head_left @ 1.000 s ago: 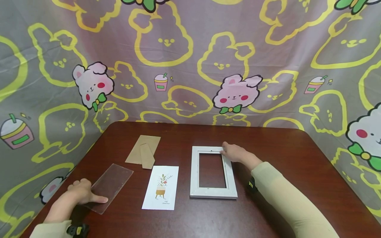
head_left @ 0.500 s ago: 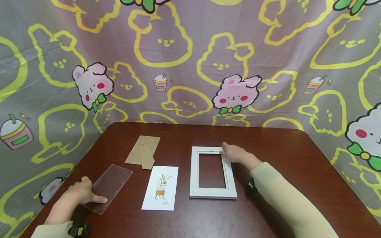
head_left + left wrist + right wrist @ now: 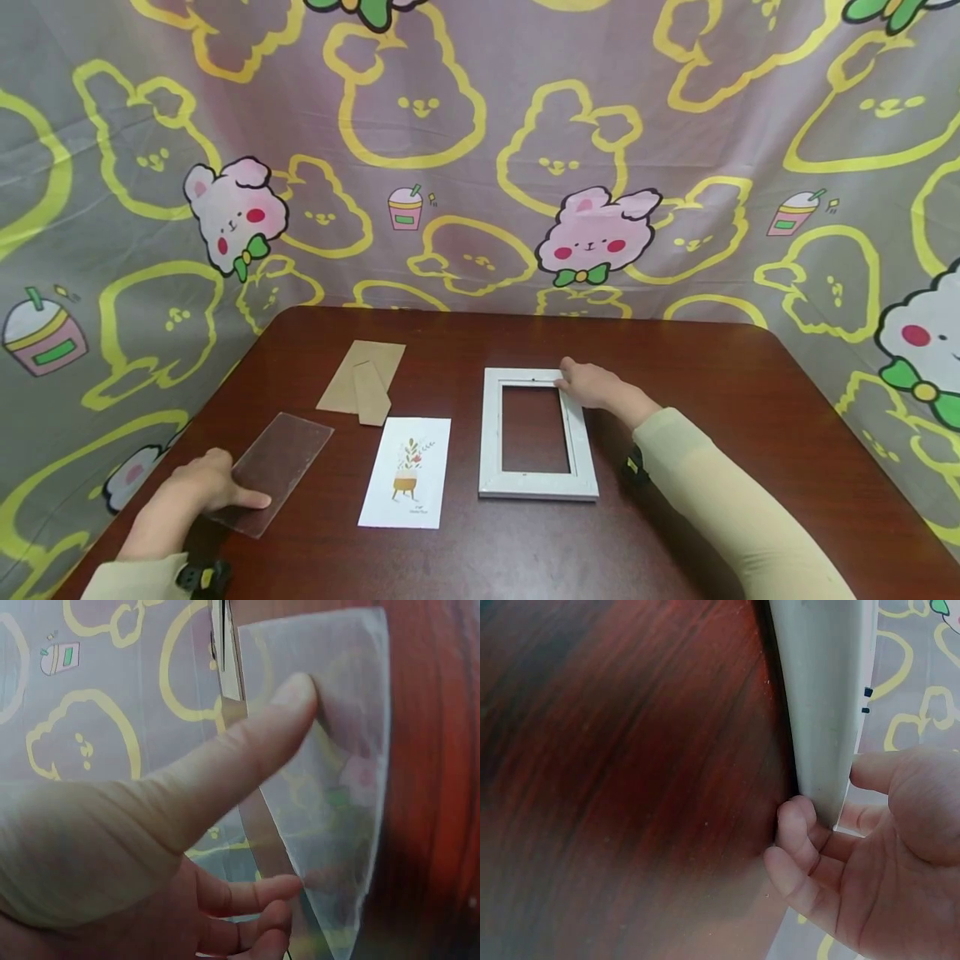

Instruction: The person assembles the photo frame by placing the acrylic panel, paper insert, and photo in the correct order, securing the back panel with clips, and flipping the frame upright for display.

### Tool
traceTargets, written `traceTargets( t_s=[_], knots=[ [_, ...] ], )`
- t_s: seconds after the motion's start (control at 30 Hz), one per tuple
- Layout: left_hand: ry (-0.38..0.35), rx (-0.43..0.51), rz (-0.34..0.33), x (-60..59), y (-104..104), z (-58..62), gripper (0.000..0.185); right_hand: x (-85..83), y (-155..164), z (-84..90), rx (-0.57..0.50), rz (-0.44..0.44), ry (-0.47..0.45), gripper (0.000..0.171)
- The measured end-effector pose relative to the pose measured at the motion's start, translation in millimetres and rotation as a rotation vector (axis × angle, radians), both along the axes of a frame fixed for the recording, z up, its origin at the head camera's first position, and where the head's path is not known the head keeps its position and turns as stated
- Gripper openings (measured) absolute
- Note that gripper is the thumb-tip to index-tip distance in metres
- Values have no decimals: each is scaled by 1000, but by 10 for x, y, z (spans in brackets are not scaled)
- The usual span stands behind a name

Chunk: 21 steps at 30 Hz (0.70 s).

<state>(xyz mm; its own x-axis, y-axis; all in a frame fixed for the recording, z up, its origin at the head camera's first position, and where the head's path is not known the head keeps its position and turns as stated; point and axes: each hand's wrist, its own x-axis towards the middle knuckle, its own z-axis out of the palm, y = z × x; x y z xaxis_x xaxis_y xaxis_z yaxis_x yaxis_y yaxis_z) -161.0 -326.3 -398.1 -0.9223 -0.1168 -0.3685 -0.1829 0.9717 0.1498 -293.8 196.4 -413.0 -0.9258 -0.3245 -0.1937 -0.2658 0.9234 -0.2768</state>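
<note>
Frame [image 3: 537, 433] long axis runs away (right hand [image 3: 592, 387] grips corner); left hand [image 3: 197, 489] pinches pane [image 3: 281, 467].

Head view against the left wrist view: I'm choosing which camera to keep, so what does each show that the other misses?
Only the head view shows the white picture frame with the right hand at its top right corner, the plant print card and the cardboard backing.

Only the left wrist view shows the grip close up: thumb pressed on top of the clear sheet, fingers curled below its edge.

Both show the left hand, the sheet, the brown table and the bunny cloth.
</note>
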Motion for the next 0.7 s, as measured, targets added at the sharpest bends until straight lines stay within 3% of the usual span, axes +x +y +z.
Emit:
traceTargets(
  t_s=[0.27, 0.43, 0.7],
  knots=[
    [14, 5, -24, -45, 40, 2, 83, 9, 34, 4, -1, -12, -5, 44],
    [-21, 21, 11, -89, -12, -26, 90, 12, 30, 2, -2, -19, -6, 45],
    [-34, 36, 46, -44, -61, -42, 95, 3, -17, 26, -3, -7, -1, 43]
  ],
)
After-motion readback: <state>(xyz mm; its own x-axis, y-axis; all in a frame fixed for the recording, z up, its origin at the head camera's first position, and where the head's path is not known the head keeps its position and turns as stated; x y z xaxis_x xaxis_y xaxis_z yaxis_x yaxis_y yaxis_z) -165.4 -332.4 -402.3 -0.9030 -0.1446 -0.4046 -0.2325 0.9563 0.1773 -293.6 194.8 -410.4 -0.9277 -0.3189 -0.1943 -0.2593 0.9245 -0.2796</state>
